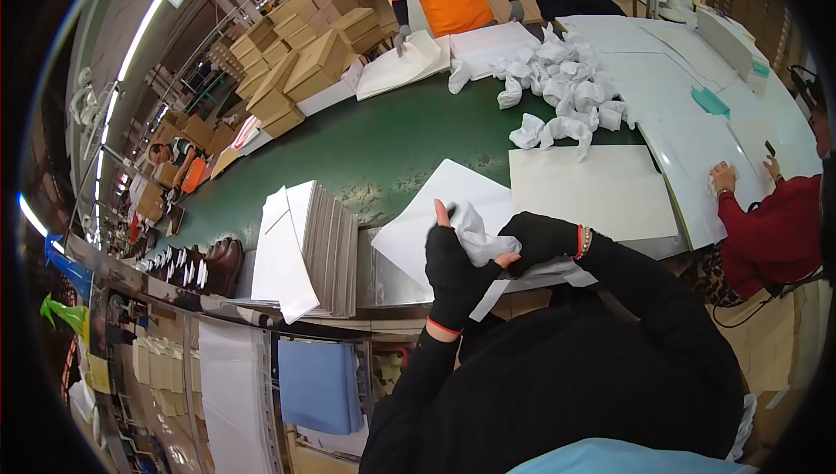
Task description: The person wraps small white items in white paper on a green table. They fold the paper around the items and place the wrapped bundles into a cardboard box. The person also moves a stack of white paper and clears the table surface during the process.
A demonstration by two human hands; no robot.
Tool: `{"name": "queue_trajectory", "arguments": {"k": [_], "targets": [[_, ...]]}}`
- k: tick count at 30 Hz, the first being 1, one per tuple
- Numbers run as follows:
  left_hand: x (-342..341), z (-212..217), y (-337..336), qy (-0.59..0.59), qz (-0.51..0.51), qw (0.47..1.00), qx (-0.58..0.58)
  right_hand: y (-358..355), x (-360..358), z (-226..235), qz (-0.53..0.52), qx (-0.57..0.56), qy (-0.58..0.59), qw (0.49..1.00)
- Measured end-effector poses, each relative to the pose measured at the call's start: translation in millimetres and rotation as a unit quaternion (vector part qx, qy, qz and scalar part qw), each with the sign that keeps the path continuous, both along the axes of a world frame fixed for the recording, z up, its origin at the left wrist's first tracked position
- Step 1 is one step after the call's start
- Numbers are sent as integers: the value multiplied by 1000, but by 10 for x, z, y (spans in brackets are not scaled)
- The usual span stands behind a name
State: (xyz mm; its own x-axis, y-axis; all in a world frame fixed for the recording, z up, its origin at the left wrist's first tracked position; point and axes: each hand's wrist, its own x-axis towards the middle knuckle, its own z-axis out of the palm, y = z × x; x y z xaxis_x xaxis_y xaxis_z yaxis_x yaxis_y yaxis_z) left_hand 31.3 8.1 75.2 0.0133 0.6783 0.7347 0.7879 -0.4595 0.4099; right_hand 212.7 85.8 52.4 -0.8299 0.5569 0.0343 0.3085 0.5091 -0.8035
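Between my two black-gloved hands is a crumpled wad of white tissue paper (475,234). My left hand (457,260) presses its near side, thumb pointing up and fingers curled under the wad. From the right, my right hand (542,243) closes on the same paper, its fingertips partly hidden. Below them a flat white sheet (444,191) lies turned at an angle on the bench, and a stack of cream sheets (592,182) lies to its right. Beyond that stack sits a heap of crumpled paper wads (566,82).
A tall stack of folded cardboard and paper (326,247) stands left of my hands, with brown shoes (222,265) farther left. The green belt (383,143) runs across behind. Cartons (318,64) are piled at the far left. A person in red (775,230) works at the white table (662,108) on the right; others stand opposite.
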Motion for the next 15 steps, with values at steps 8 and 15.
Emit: {"name": "queue_trajectory", "arguments": {"k": [8,15], "targets": [[-195,-38,-22,-138,-117,962,-205,-11,-119,57,6,-67,54,996],[-609,-118,64,-236,-97,944,-210,42,-102,230,-77,40,-159,983]]}}
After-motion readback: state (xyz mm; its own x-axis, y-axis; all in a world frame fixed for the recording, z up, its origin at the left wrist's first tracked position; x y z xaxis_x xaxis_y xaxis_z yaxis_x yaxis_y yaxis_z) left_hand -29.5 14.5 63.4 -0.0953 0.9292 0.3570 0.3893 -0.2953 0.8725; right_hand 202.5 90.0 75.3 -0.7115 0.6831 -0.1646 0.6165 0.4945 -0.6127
